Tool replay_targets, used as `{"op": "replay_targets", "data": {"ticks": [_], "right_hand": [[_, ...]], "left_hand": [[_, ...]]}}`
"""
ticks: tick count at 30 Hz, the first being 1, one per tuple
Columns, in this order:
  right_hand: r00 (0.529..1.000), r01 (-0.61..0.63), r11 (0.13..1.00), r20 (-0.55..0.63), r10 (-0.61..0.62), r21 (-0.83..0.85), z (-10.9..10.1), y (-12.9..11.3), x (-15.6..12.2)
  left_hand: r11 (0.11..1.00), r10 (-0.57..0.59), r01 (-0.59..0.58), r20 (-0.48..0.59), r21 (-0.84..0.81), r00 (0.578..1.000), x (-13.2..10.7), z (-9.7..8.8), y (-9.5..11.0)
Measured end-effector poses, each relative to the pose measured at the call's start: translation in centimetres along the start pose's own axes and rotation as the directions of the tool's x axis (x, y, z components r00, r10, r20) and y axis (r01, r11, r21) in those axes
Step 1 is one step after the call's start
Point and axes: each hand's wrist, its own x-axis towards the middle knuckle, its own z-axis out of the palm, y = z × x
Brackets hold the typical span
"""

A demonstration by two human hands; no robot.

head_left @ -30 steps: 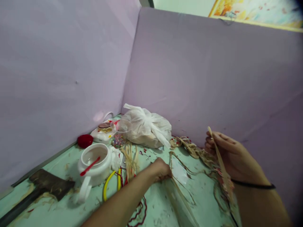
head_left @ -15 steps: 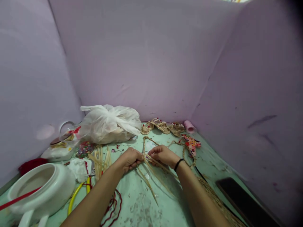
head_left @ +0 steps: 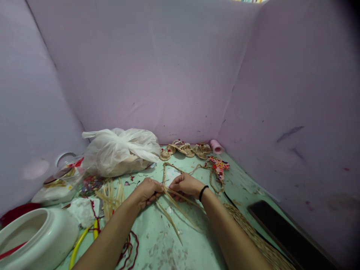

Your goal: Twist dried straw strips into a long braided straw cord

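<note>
My left hand and my right hand meet at the middle of the green table, both pinched on a bundle of dry straw strips. The strips fan out toward me from between the fingers. A thin braided straw cord runs from my hands toward the back wall. A black band circles my right wrist.
A knotted white plastic bag lies behind my left hand. Small woven straw sandals, a pink spool and a patterned cloth piece sit near the back. A white jar, yellow-handled pliers, loose straws, red cord lie left; a dark phone right.
The view swung from the left corner to the middle of the table. My right hand came down from holding a strip up and joined my left hand on the straw.
</note>
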Motion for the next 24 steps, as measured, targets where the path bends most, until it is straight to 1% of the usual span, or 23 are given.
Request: {"op": "replay_targets", "data": {"ticks": [3, 8, 12, 18, 21, 24], "right_hand": [[1.000, 0.006, 1.000, -0.006, -0.006, -0.021, 0.1, 0.0, 0.0], [1.000, 0.019, 0.999, -0.010, -0.019, 0.026, 0.3, -0.2, 0.0], [0.998, 0.048, 0.999, -0.028, -0.048, -0.002, 0.5, 0.0, 0.2], [0.998, 0.037, 0.999, -0.054, -0.037, -0.010, 1.2, 0.3, 0.7], [0.995, 0.016, 0.998, -0.101, -0.023, -0.066, 1.5, 0.5, 1.2], [0.985, 0.037, 0.977, -0.156, -0.071, -0.209, 1.7, 0.9, 1.9]], "left_hand": [[1.000, 0.013, -0.013, 0.000, -0.003, 1.000, 0.0, 0.0, 0.0], [1.000, 0.012, -0.012, 0.017, -0.001, 1.000, 0.0, 0.0, 0.0], [1.000, 0.004, -0.004, 0.017, -0.002, 1.000, 0.1, 0.0, -0.1], [1.000, 0.010, -0.010, -0.003, 0.001, 1.000, 0.2, 0.0, -0.1], [1.000, 0.003, -0.003, -0.021, 0.009, 1.000, 0.0, 0.2, 0.0], [0.999, -0.007, 0.010, -0.053, 0.050, 0.999, -0.2, 0.4, 0.3]]}}
